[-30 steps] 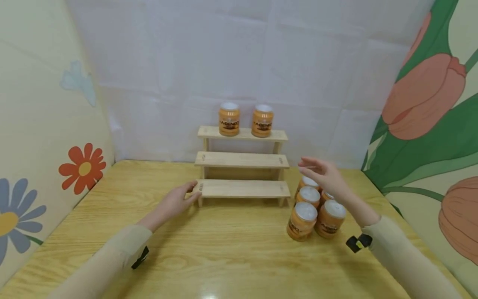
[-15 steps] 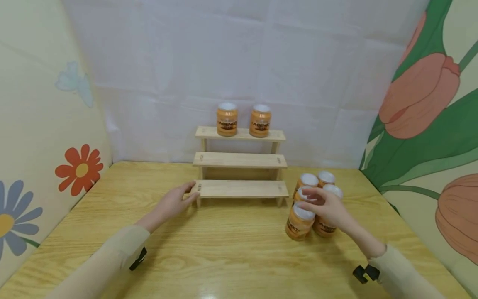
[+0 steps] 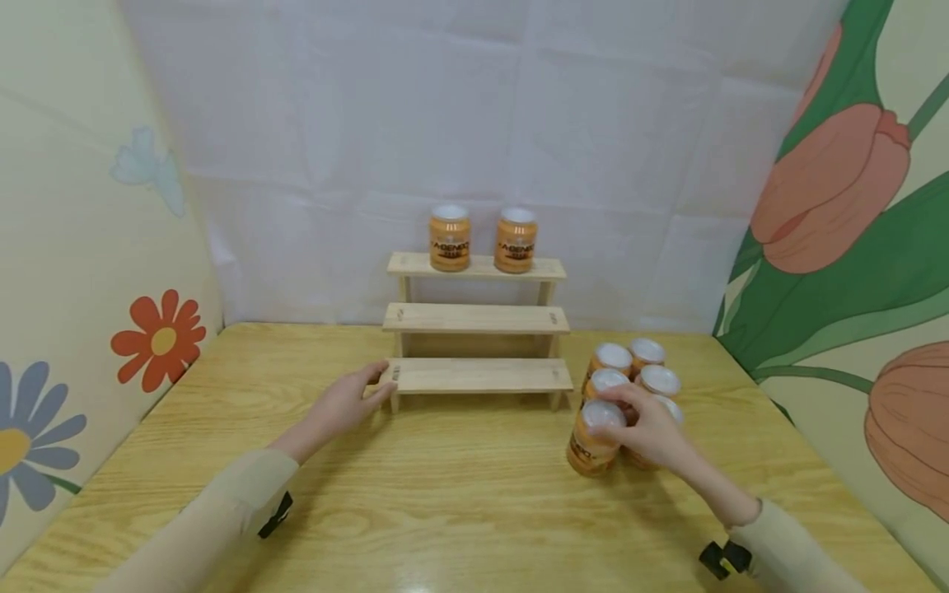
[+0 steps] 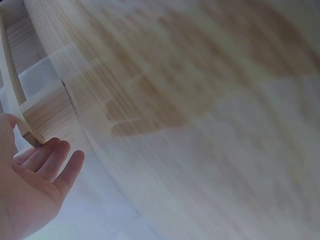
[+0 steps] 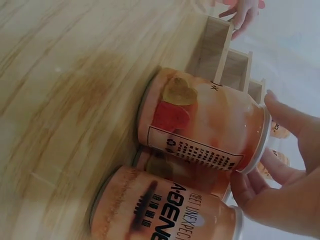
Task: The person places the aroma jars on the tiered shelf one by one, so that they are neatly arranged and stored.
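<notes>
My left hand (image 3: 343, 408) grips the left end of the lowest plank of a three-step wooden rack (image 3: 482, 375). In the left wrist view its thumb lies on one side of the plank (image 4: 12, 70) and its fingertips on the other. My right hand (image 3: 652, 430) holds the nearest orange can (image 3: 588, 455) by its upper rim, thumb and fingers on opposite sides. The right wrist view shows this can (image 5: 200, 125) upright, its base close to the table, with a printed label. Another orange can (image 5: 155, 205) stands right beside it, under the hand.
Several more orange cans with pale lids, such as the far can (image 3: 647, 352), stand grouped behind and beside the held one. Two cans, a left can (image 3: 450, 240) and a right can (image 3: 516, 242), stand on the top step. White cloth (image 3: 334, 165) hangs behind the wooden table (image 3: 415, 502).
My right hand has come down and nearer from above the far cans, and its fingers now close around the nearest can's rim. My left hand stays at the rack.
</notes>
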Motion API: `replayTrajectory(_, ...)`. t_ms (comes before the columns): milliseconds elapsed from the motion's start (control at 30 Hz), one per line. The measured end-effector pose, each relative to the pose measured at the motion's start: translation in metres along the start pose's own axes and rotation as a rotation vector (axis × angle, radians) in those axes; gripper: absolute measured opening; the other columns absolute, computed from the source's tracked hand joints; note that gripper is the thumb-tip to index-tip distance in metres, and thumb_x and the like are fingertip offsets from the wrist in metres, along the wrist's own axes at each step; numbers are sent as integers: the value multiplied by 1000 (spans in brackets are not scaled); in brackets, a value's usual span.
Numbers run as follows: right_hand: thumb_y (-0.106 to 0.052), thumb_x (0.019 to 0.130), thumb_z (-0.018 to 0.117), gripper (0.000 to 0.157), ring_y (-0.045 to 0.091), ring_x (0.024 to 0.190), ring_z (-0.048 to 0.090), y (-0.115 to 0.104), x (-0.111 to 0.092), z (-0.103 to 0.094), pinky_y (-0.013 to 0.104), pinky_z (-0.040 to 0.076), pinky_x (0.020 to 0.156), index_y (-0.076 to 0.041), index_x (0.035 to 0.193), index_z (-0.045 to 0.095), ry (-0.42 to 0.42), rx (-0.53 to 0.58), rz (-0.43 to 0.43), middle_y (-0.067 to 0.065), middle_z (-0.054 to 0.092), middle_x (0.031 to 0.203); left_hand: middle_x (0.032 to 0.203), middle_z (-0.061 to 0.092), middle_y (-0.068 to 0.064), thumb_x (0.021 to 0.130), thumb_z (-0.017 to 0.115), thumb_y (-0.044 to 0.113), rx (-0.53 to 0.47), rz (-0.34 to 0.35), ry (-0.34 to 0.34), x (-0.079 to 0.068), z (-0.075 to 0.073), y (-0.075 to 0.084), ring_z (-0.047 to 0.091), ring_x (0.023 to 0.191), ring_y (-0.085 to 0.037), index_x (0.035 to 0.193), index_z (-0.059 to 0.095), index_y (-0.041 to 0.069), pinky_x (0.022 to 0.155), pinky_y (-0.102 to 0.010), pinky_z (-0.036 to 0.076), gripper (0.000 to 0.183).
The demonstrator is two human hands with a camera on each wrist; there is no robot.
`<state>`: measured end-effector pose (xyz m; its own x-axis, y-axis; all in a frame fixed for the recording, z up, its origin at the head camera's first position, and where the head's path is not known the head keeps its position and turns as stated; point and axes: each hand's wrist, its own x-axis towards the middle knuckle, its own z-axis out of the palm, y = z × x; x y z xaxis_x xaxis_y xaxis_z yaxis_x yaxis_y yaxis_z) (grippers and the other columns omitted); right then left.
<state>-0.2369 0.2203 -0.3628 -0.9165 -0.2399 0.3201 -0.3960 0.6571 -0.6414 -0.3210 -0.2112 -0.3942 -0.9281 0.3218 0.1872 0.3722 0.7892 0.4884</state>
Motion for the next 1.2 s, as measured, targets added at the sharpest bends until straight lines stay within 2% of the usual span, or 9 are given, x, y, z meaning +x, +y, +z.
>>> replayTrajectory(167,-20,81,75,48,29,104,59,3,1,-3,28,51,80,-2,122,59,-143,94,-26,16,59,123,133,48,-30,99,44,42,1,3,1,0,0,1,49,118,-45,143,33,-3,95,-58,42,65)
replayTrajectory(300,-18,84,71,55,38,119,50,3,-3,-4,26,49,86,-1,132,50,-225,182,3,21,50,133,133,48,-30,98,44,42,4,5,1,0,0,1,50,118,-45,143,33,-3,94,-57,43,65)
replayTrajectory(500,-21,80,76,68,35,111,57,1,-12,2,28,52,82,7,133,44,-115,145,49,26,51,128,133,49,-30,99,45,41,6,5,2,-1,0,1,50,118,-45,143,34,-3,94,-57,43,63)
replayTrajectory(633,-22,80,76,66,34,108,58,1,-13,5,29,53,80,9,130,46,-71,95,42,25,53,126,134,48,-30,99,45,41,5,-1,-2,0,0,2,49,119,-45,143,33,-3,94,-57,43,63)
replayTrajectory(767,-25,82,73,64,36,114,54,2,-13,3,39,50,87,5,133,47,-107,64,30,24,51,131,134,48,-30,99,45,40,3,-8,-2,0,0,2,50,119,-44,143,33,-2,95,-57,43,62)
replayTrajectory(833,-27,84,71,66,37,118,51,2,-13,2,43,48,91,2,137,44,-148,95,69,24,48,135,133,48,-30,99,45,40,3,-9,-4,0,0,2,50,118,-44,143,33,-2,95,-57,43,62)
replayTrajectory(900,-26,85,70,70,38,122,48,1,-14,3,45,47,94,0,142,37,-191,185,142,25,44,138,133,48,-30,99,45,41,3,-10,-6,0,-1,2,50,118,-44,143,33,-2,95,-57,43,63)
replayTrajectory(1033,-30,84,71,75,34,119,51,0,-16,10,41,49,91,-2,143,32,-187,237,253,23,47,135,134,48,-30,99,45,41,2,-12,-9,0,-2,3,50,118,-44,143,33,-2,95,-57,43,63)
replayTrajectory(1200,-30,80,76,69,22,101,58,2,-16,19,31,51,77,-1,133,42,-88,195,241,18,55,121,132,49,-30,99,46,38,0,-6,-4,-2,-2,5,51,117,-44,143,34,-3,94,-57,43,61)
